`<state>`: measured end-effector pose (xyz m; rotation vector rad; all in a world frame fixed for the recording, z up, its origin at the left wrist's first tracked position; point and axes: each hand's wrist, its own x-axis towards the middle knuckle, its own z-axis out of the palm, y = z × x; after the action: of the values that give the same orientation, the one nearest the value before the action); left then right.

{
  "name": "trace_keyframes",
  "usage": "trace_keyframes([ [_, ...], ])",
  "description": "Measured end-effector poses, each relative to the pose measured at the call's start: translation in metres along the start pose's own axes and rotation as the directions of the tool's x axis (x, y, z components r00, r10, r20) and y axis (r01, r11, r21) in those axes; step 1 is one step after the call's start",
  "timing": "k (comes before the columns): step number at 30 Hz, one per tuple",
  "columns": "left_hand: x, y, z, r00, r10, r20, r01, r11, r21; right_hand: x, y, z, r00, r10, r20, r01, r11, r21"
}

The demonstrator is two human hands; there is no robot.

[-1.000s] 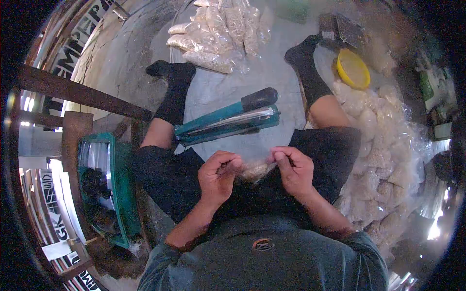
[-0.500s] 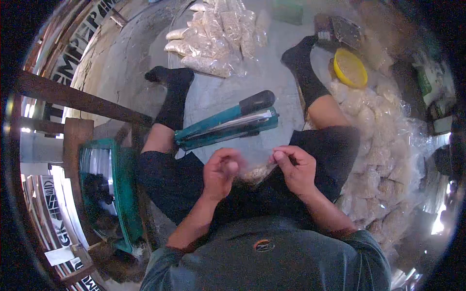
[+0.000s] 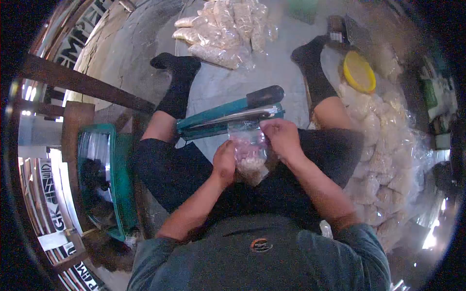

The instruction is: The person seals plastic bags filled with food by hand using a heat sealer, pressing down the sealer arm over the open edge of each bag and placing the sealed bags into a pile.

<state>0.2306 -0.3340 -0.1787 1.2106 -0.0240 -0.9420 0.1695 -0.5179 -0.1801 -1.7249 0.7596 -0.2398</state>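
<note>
Over my lap is a clear plastic bag point(image 3: 252, 167) with pale, lumpy contents gathered in its lower part. My left hand point(image 3: 224, 160) is closed on the bag's left side, its fingers partly behind the plastic. At the upper right corner, my right hand point(image 3: 282, 139) pinches the bag near its mouth. Just beyond the bag lies a teal hand-lever heat sealer point(image 3: 213, 116) with a black grip, set crosswise between my legs. The bag's top edge overlaps the sealer's near side in view; whether they touch, I cannot tell.
Filled clear bags point(image 3: 223, 36) are piled ahead on the pale sheet point(image 3: 218, 87). More filled bags point(image 3: 378, 165) lie at my right, below a yellow bowl point(image 3: 359, 72). A green-rimmed container point(image 3: 116, 189) and a wooden beam point(image 3: 97, 89) stand at left.
The bag now stands higher and more open to view, its mouth toward the sealer. My right hand has risen slightly, and my left hand has shifted to the bag's side. The camera view shifted slightly.
</note>
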Motion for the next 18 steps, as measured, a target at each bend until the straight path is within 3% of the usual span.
trace_keyframes([
  [2, 0.034, -0.029, -0.02, 0.976, -0.177, -0.129, 0.125, 0.934, -0.333, 0.028, 0.011, 0.01, 0.998, -0.014, 0.06, 0.019, 0.996, -0.088],
  [4, 0.047, -0.024, -0.019, 0.979, -0.163, -0.123, 0.113, 0.934, -0.338, 0.041, 0.01, 0.016, 0.993, -0.01, 0.119, 0.031, 0.984, -0.175],
  [7, 0.073, -0.033, -0.033, 0.991, -0.118, -0.065, 0.095, 0.953, -0.288, 0.054, 0.01, 0.023, 1.0, -0.023, 0.002, 0.023, 0.975, -0.22],
  [9, 0.083, -0.034, -0.032, 0.988, -0.156, 0.014, 0.149, 0.914, -0.377, 0.059, 0.01, 0.022, 0.995, -0.093, -0.03, 0.077, 0.937, -0.341],
  [13, 0.081, -0.025, -0.024, 0.981, -0.192, -0.005, 0.179, 0.922, -0.343, 0.059, 0.005, 0.012, 0.999, 0.04, 0.029, -0.028, 0.939, -0.344],
  [15, 0.084, -0.027, -0.026, 0.964, -0.265, -0.018, 0.241, 0.902, -0.358, 0.063, 0.02, 0.012, 0.997, -0.072, -0.036, 0.051, 0.913, -0.405],
  [18, 0.084, -0.032, -0.029, 0.972, -0.235, -0.022, 0.214, 0.915, -0.342, 0.071, 0.04, -0.012, 0.989, -0.137, -0.046, 0.112, 0.925, -0.363],
])
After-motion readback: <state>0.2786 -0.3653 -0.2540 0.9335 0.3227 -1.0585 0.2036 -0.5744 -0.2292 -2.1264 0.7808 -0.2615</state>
